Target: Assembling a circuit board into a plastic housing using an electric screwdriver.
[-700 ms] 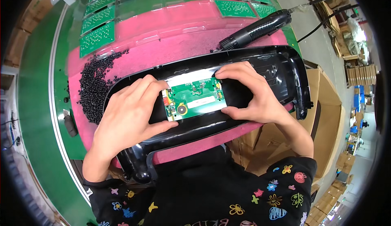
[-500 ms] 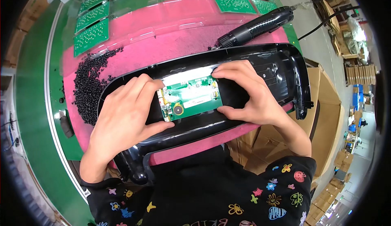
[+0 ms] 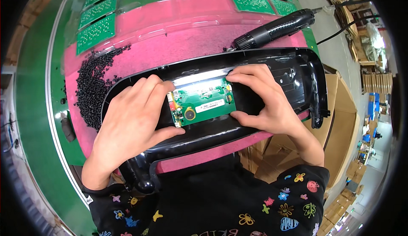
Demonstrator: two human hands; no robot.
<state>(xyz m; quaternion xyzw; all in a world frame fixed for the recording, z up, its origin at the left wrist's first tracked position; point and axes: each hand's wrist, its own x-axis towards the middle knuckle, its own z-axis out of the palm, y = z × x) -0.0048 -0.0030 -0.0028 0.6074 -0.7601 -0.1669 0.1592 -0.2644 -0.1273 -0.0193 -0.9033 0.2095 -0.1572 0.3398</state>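
Note:
A green circuit board with a white label and a round buzzer lies within a long black plastic housing. My left hand grips the board's left edge, thumb at the lower corner and fingers at the upper one. On the opposite edge, my right hand holds the board the same way, fingertips at the top corner and thumb at the bottom. Whether the board rests fully on the housing floor, I cannot tell. The housing's open side faces up, and its left leg hangs past the pink mat.
A black electric screwdriver lies beyond the housing. Small black screws are heaped on the pink mat at the left. Clear trays with green boards stand at the back. An open cardboard box sits at the right.
The view has shifted slightly, so the board and right hand appear a little farther right. Both hands keep their hold; glare on the board has lessened.

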